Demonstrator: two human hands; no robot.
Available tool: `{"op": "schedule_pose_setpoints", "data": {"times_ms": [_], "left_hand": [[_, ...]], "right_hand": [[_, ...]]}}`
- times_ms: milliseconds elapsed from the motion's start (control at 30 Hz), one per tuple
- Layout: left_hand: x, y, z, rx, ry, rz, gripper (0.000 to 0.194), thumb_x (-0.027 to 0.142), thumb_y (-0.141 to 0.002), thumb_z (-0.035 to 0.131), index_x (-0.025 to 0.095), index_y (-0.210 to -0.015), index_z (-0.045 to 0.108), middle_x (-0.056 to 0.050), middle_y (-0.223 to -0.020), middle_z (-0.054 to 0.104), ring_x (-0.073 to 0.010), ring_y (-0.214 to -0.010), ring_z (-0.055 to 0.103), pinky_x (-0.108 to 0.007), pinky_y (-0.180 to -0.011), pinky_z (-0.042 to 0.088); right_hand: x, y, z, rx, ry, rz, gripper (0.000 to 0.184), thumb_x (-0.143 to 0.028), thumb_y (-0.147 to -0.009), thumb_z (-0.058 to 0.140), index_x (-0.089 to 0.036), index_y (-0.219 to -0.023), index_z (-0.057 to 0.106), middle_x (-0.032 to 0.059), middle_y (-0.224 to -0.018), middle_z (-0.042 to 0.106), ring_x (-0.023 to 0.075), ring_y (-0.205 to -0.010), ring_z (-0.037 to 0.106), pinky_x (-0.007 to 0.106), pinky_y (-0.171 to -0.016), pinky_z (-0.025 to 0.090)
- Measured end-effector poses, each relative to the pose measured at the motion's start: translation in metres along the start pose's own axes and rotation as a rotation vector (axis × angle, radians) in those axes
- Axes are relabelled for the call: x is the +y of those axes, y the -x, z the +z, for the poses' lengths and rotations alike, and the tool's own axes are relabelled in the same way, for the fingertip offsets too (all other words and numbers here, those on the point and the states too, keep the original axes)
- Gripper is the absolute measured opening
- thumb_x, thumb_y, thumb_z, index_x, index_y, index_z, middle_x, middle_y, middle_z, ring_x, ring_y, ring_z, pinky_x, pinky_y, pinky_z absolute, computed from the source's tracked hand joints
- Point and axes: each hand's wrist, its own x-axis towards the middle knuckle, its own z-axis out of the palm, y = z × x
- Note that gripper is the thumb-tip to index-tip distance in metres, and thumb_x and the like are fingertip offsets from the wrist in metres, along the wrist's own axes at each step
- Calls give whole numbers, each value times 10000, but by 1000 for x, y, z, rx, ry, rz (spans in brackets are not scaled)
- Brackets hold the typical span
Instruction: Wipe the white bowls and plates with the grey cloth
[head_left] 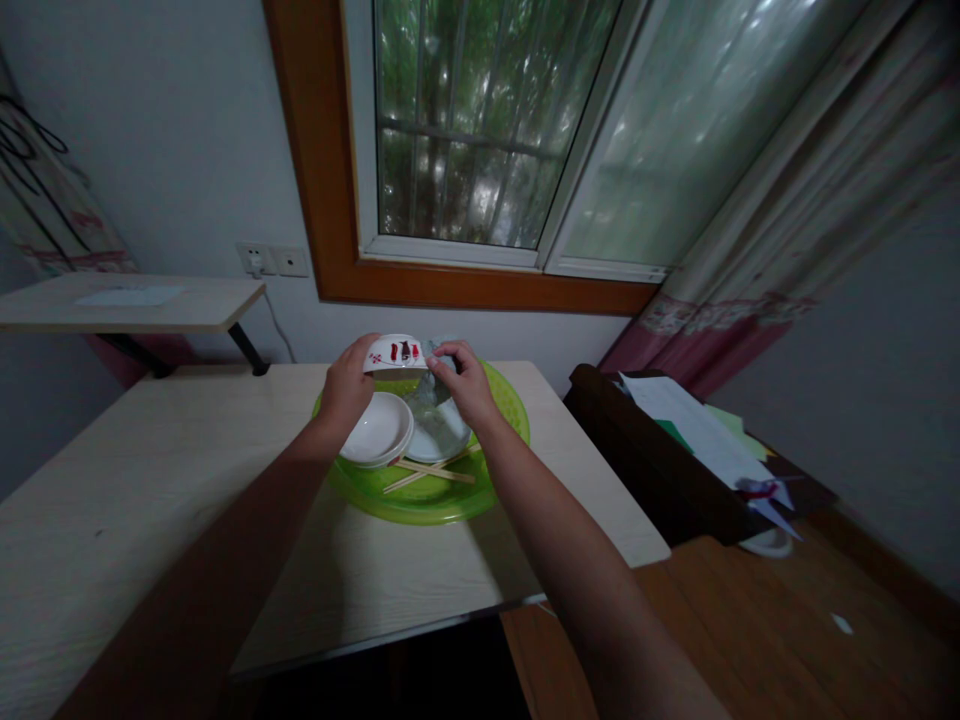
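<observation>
My left hand (347,388) is closed on the rim of a white bowl (394,353) with red and black figures on its side, tipped so that its outer wall faces me. At the bowl's right end, my right hand (461,380) is closed on a thin greyish cloth (427,392) that hangs below the fingers; its exact kind is unclear. Beneath both hands lies a round green plastic tray (435,515). Stacked white bowls (375,428) stand at its left, beside a white plate (439,440). Several wooden chopsticks (433,470) lie crossed in front of them.
The tray sits on a pale wooden table (187,480) against the wall below a window (480,130). A small raised shelf (135,305) stands at the left. To the right, papers (697,430) lie on a dark brown piece of furniture (645,450) near the curtain (750,250).
</observation>
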Motion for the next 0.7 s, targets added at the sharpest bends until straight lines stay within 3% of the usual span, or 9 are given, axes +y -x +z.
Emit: {"op": "schedule_pose_setpoints", "data": {"times_ms": [333, 467, 600, 700], "left_hand": [[0, -1, 2, -8, -18, -10, 657, 20, -770, 433, 212, -1384, 566, -96, -1316, 670, -239, -1191, 629, -395, -1084, 486], [0, -1, 3, 3, -43, -18, 668, 12, -765, 429, 196, -1396, 547, -110, -1333, 658, -250, -1209, 622, -412, -1094, 482], [0, -2, 4, 29, -39, -23, 671, -2, -747, 421, 190, -1379, 545, -111, -1317, 657, -250, -1219, 615, -416, -1097, 482], [1, -2, 2, 42, -26, -25, 672, -8, -737, 424, 192, -1365, 549, -107, -1309, 659, -247, -1229, 610, -411, -1109, 473]], "right_hand": [[1, -1, 3, 41, 89, -41, 216, -442, -875, 694, -230, -919, 700, 30, -974, 647, 192, -944, 598, 341, -923, 489], [-3, 2, 6, 67, 203, -145, 188, -399, -932, 654, -261, -1026, 743, 60, -1050, 674, 213, -1022, 618, 376, -959, 498], [-9, 5, 9, -12, 274, -299, 225, -353, -965, 630, -320, -1156, 745, 68, -1202, 680, 231, -1156, 604, 422, -1056, 462], [-9, 4, 10, -35, 327, -329, 276, -346, -958, 642, -336, -1222, 723, 72, -1243, 670, 247, -1186, 591, 448, -1071, 453]]}}
